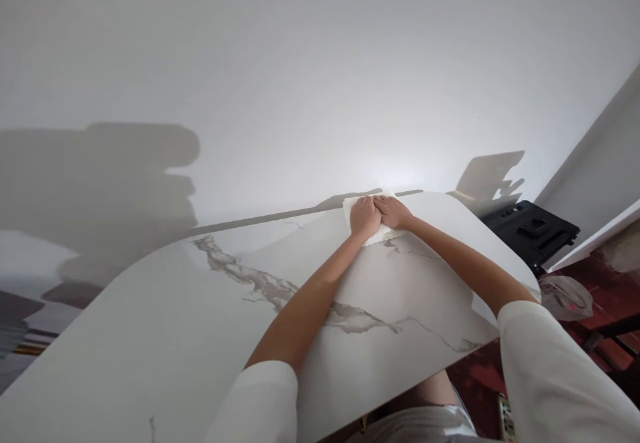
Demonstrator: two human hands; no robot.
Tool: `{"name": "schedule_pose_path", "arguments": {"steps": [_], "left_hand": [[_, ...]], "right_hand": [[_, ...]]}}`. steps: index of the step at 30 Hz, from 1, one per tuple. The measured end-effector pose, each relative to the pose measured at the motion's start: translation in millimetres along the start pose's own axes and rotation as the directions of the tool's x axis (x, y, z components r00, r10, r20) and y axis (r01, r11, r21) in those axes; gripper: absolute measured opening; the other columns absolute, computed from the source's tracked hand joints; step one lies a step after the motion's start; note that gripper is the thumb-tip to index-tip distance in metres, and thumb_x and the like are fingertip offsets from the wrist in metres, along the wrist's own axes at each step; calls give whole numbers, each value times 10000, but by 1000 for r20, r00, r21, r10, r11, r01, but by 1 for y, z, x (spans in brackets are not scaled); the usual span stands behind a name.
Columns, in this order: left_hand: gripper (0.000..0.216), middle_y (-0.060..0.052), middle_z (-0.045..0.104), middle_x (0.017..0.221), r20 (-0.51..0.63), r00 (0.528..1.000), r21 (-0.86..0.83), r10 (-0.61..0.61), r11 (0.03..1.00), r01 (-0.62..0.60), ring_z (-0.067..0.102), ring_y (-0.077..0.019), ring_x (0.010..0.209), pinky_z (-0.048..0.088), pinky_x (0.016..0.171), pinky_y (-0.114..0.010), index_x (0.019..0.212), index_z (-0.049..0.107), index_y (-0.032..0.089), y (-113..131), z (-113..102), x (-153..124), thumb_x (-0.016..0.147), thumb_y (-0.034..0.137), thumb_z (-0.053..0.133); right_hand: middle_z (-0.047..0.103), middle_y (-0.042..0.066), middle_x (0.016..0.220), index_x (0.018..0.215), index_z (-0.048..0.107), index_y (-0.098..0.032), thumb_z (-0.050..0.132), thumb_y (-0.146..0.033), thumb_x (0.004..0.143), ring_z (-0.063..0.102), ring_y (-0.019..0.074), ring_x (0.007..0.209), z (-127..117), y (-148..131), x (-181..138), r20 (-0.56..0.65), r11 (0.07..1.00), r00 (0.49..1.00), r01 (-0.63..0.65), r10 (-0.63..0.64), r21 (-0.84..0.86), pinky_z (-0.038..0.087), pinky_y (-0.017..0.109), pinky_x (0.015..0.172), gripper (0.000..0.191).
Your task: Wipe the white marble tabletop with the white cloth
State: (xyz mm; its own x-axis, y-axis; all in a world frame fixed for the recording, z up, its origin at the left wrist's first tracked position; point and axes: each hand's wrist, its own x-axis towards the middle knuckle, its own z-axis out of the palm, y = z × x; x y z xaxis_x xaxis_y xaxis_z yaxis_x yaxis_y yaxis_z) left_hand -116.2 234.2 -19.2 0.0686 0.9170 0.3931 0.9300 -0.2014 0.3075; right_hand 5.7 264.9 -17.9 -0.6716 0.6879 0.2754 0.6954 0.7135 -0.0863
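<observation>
A white cloth (383, 232), perhaps a paper towel, lies on the white table (225, 336) with grey-brown marble veins, close to its far edge by the wall. Both arms reach forward over the tabletop. My left hand (365, 217) presses down on the cloth with its fingers closed and slightly curled. Against it, fingertips touching, my right hand (393, 212) bears on the cloth from the right side. The cloth's middle is hidden under the hands; its rim shows around them.
A plain white wall (320, 83) rises right behind the table. Beyond the rounded right corner lies a black suitcase (537, 230). A clear plastic bag (567, 296) is near it, above a dark red floor (475, 370). Shadows fall across the wall.
</observation>
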Motion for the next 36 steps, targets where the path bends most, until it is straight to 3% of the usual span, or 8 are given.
{"name": "schedule_pose_path", "arguments": {"steps": [7, 13, 20, 23, 26, 31, 36], "left_hand": [[251, -116, 613, 1111, 42, 998, -39, 45, 998, -43, 512, -236, 1122, 364, 977, -361, 1012, 550, 155, 32, 21, 29, 890, 113, 336], [269, -107, 594, 1151, 51, 987, -105, 155, 983, -149, 487, -230, 1155, 351, 993, -370, 1043, 540, 181, 55, 25, 15, 892, 111, 329], [274, -129, 598, 1123, 128, 964, -74, 231, 972, -223, 507, -266, 1117, 383, 958, -398, 1060, 541, 158, 73, 3, -33, 881, 128, 336], [347, -174, 556, 1234, 148, 962, -84, 228, 973, -217, 462, -275, 1214, 326, 1035, -399, 1168, 515, 90, 80, -7, -62, 882, 140, 325], [473, -182, 422, 1421, 168, 971, -179, 171, 974, -140, 334, -265, 1353, 226, 1122, -415, 1327, 410, 65, 85, -13, -99, 868, 145, 321], [618, -113, 298, 1516, 281, 955, -337, 93, 942, 8, 194, -218, 1426, 132, 1170, -390, 1431, 299, 117, 102, -26, -167, 821, 195, 357], [702, -63, 208, 1550, 440, 895, -442, 76, 886, 142, 96, -191, 1443, 66, 1181, -331, 1467, 233, 147, 144, -37, -197, 792, 254, 394]], "right_hand": [[541, 137, 1299, 1295, 481, -102, 356, -220, 912, 478, 267, 1156, -3, 46, -11, -24, 997, 997, -72, 73, 22, 352, 374, 952, 419], [485, 154, 1363, 1327, 455, -89, 345, -218, 921, 423, 274, 1225, -13, 42, -48, -53, 982, 982, -186, 184, -35, 312, 384, 994, 440], [462, 138, 1400, 1366, 423, -109, 312, -220, 948, 397, 256, 1276, -30, -1, -100, -39, 973, 974, -224, 222, -51, 301, 385, 1022, 447], [416, 137, 1444, 1399, 390, -94, 327, -236, 946, 363, 253, 1320, -36, -23, -125, -9, 972, 976, -219, 219, -88, 291, 391, 1050, 478], [362, 151, 1476, 1423, 358, -66, 324, -259, 949, 310, 259, 1364, -41, -48, -155, 16, 966, 973, -225, 229, -126, 259, 413, 1089, 513], [337, 123, 1489, 1454, 326, -109, 330, -330, 955, 278, 254, 1384, -56, -85, -215, 32, 987, 988, -152, 153, -45, 254, 445, 1115, 545], [328, 79, 1494, 1486, 265, -206, 354, -333, 947, 278, 234, 1384, -70, -86, -271, 28, 987, 987, -160, 159, 24, 278, 467, 1115, 562]]}}
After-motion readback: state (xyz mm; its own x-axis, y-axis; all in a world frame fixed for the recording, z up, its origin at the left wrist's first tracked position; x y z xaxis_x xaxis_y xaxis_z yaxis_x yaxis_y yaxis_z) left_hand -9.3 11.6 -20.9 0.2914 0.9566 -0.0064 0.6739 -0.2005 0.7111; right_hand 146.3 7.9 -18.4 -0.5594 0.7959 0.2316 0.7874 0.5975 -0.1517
